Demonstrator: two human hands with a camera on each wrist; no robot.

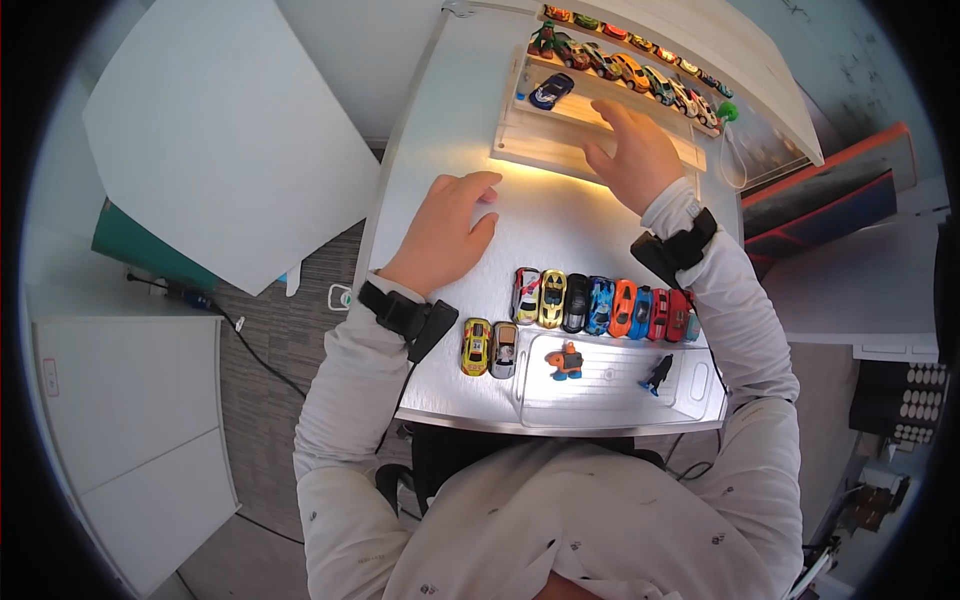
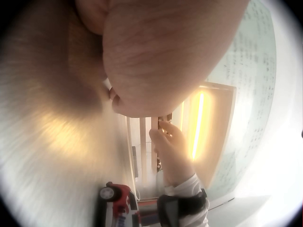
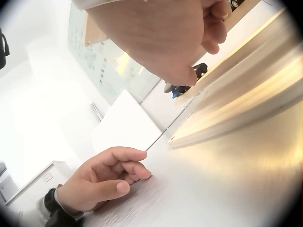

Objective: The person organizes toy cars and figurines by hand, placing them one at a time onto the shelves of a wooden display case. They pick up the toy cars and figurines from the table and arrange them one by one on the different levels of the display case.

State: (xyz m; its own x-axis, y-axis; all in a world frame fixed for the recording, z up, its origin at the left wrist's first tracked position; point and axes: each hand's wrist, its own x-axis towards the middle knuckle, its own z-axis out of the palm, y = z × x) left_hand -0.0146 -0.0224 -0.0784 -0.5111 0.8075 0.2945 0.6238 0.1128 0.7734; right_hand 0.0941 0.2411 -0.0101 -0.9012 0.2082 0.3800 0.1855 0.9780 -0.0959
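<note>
My right hand (image 1: pixel 640 155) hovers over the lower steps of a wooden display rack (image 1: pixel 540 150), thumb and index finger apart, with nothing showing between them. A dark blue toy car (image 1: pixel 551 91) stands on the step left of its fingertips. Behind it, a row of toy cars (image 1: pixel 630 72) fills a higher step. The left hand (image 1: pixel 440 232) is over the metal tabletop in front of the rack, fingers loosely bent and holding nothing. In the right wrist view, this left hand (image 3: pixel 102 182) shows its thumb apart from the fingers.
Nearer the body, a row of toy cars (image 1: pixel 600 305) stands behind a clear plastic tray (image 1: pixel 610 405) with an orange toy figure (image 1: pixel 566 361) and a dark one (image 1: pixel 658 375). Left of the tray stand a yellow car (image 1: pixel 477 347) and a grey-brown car (image 1: pixel 504 350).
</note>
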